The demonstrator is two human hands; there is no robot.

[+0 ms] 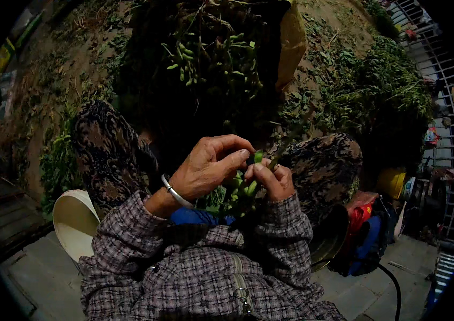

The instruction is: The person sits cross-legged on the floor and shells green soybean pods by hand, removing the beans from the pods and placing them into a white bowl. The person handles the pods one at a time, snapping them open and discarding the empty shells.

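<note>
My left hand [211, 162], with a silver bangle at the wrist, has thumb and index finger close to a green bean pod [258, 156]; whether they touch it I cannot tell. My right hand [273, 178] pinches a plant stem [279, 154] beside that pod. More green pods [247, 187] and leaves hang just below both hands, over a blue thing [195, 216] at my lap. Beyond my hands, a heap of bean plants [227, 60] with many pods stands in deep shadow.
A white bucket [75, 224] lies tilted at left. Piled green plants [379, 84] and a yellowish sack [292, 48] stand beyond at right. A dark round container [331, 236], red and blue bags [367, 236] and a yellow container [391, 180] sit right, near a metal grille [453, 132].
</note>
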